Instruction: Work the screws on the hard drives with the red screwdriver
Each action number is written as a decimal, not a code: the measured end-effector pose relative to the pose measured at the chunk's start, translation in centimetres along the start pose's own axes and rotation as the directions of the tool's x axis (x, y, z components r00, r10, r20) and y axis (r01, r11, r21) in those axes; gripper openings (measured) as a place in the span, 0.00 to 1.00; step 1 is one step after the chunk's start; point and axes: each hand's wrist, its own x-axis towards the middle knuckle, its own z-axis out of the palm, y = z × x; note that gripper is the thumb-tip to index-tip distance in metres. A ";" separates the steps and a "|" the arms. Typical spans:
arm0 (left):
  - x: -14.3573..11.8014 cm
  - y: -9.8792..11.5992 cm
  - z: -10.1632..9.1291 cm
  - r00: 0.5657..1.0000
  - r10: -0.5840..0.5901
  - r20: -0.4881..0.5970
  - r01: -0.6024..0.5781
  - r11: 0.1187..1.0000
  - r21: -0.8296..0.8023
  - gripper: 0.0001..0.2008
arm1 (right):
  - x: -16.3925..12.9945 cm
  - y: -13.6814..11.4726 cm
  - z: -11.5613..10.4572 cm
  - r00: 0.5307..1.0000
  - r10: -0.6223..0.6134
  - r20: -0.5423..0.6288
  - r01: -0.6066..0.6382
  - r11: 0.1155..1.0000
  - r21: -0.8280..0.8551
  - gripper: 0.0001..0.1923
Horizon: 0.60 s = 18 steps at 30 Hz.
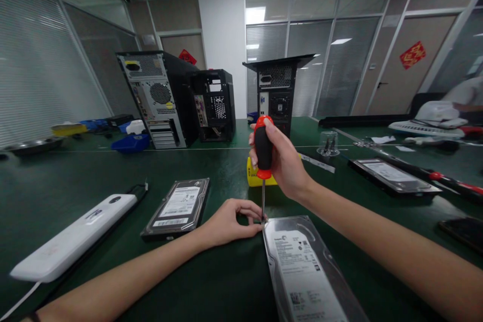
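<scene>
My right hand is wrapped around the red-and-black handle of a screwdriver, which stands upright. Its metal shaft points down to the near-left top corner of a silver hard drive lying label up on the table. At that corner, the thumb and fingers of my left hand are pinched together around the screwdriver's tip. Whatever lies between those fingertips is too small to make out. Behind the screwdriver, partly covered by my right hand, is a yellow block-like object.
A second hard drive and a white power strip lie left. To the right are another hard drive, a clear cup and a dark phone-like object. Computer cases stand behind; a person is at far right.
</scene>
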 end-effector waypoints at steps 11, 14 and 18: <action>0.1 -0.1 0.0 1.000 0.011 -0.021 -0.011 1.000 -0.002 0.10 | 0.0 0.4 0.0 0.997 -0.033 -0.065 0.030 0.998 -0.050 0.20; 0.1 0.0 0.1 1.000 0.009 -0.025 -0.009 1.000 0.000 0.09 | -0.1 0.4 0.1 0.998 -0.028 -0.061 0.025 0.998 -0.053 0.19; 0.1 -0.1 0.1 0.999 0.002 -0.034 -0.002 1.000 0.003 0.08 | -0.1 0.5 0.1 0.998 -0.036 -0.046 0.035 0.999 -0.023 0.14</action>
